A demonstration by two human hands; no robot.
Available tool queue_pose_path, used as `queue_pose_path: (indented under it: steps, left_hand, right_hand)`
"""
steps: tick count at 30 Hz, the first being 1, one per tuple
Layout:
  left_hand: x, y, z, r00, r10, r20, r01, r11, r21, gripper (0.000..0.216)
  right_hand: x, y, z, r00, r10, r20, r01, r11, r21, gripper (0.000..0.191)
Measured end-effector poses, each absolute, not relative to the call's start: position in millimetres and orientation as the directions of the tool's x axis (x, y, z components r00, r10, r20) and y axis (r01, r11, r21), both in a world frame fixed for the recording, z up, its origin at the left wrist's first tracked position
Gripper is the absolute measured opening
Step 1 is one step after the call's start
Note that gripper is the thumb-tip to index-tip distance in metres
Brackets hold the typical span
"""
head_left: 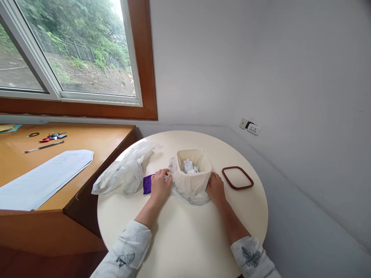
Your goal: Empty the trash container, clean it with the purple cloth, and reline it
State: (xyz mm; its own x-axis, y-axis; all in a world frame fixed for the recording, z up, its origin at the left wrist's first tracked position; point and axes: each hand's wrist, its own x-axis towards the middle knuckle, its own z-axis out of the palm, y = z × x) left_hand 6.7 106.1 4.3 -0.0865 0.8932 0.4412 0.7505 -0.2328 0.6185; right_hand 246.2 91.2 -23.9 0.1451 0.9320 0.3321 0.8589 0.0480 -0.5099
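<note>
A small bin (pixel 194 185), lined with a thin whitish plastic bag (pixel 191 200) folded down over its outside, stands upright on the round table. Crumpled white paper (pixel 189 166) lies inside it. My left hand (pixel 160 185) is at the bin's left side, its fingers apart and bent, thumb towards the bag. At the right side, my right hand (pixel 216 188) has its fingers curled together against the bag's edge; their tips are partly hidden. Partly behind my left hand lies a flat purple item (pixel 147 184). A brown rounded-square frame (pixel 237 178) lies right of my right hand.
A loose clear plastic bag (pixel 127 172) spreads over the left edge of the round cream table (pixel 185 239). Beside it, a wooden desk (pixel 87 135) holds paper sheets (pixel 49 179), a pen (pixel 44 146) and keys (pixel 55 136). Walls stand close behind and to the right.
</note>
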Motion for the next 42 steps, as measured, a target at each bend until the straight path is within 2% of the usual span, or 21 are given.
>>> queue_pose_path:
  steps: [3,6,9,11,15,19,30,36,42]
  left_hand:
    - [10.2,98.9,4.1,-0.068,0.914,0.399,0.798,-0.190,0.571,0.019]
    - [13.6,93.8,3.1,-0.088,0.922,0.377,0.853,-0.126,0.506,0.033]
    - [15.0,91.0,1.4,-0.140,0.919,0.370,0.915,-0.023,0.402,0.048]
    - [14.7,89.6,0.6,-0.160,0.921,0.354,0.925,0.014,0.379,0.052]
    - [13.8,86.5,0.5,-0.093,0.936,0.341,0.888,-0.077,0.454,0.038]
    - [15.5,84.5,1.2,-0.036,0.936,0.350,0.853,-0.154,0.499,0.017]
    - [9.2,85.5,13.5,-0.112,0.890,0.441,0.709,-0.239,0.663,0.032]
    - [-14.6,88.4,38.7,-0.081,0.861,0.502,0.680,-0.320,0.659,0.034]
    - [-41.1,81.0,84.2,0.009,0.789,0.615,0.733,-0.423,0.532,0.034]
  right_hand:
    - [246.5,89.3,-18.2,0.158,0.949,0.272,0.893,-0.020,-0.450,0.035]
    - [246.5,88.1,-14.8,0.144,0.958,0.250,0.905,-0.026,-0.425,0.036]
    - [248.0,88.1,-16.1,0.131,0.959,0.250,0.897,-0.007,-0.443,0.041]
    - [250.2,88.7,-18.8,0.131,0.958,0.257,0.872,0.012,-0.489,0.044]
    - [254.5,89.3,-22.9,0.157,0.964,0.216,0.790,0.008,-0.613,0.044]
    - [256.9,89.0,-22.3,0.181,0.968,0.176,0.755,-0.022,-0.656,0.038]
    - [263.3,96.2,-25.3,0.167,0.971,0.168,0.708,0.000,-0.706,0.043]
    - [291.5,103.0,-11.4,0.152,0.956,0.252,0.528,0.137,-0.838,0.048]
    - [312.4,87.8,43.6,0.191,0.958,0.214,0.479,0.100,-0.872,0.055]
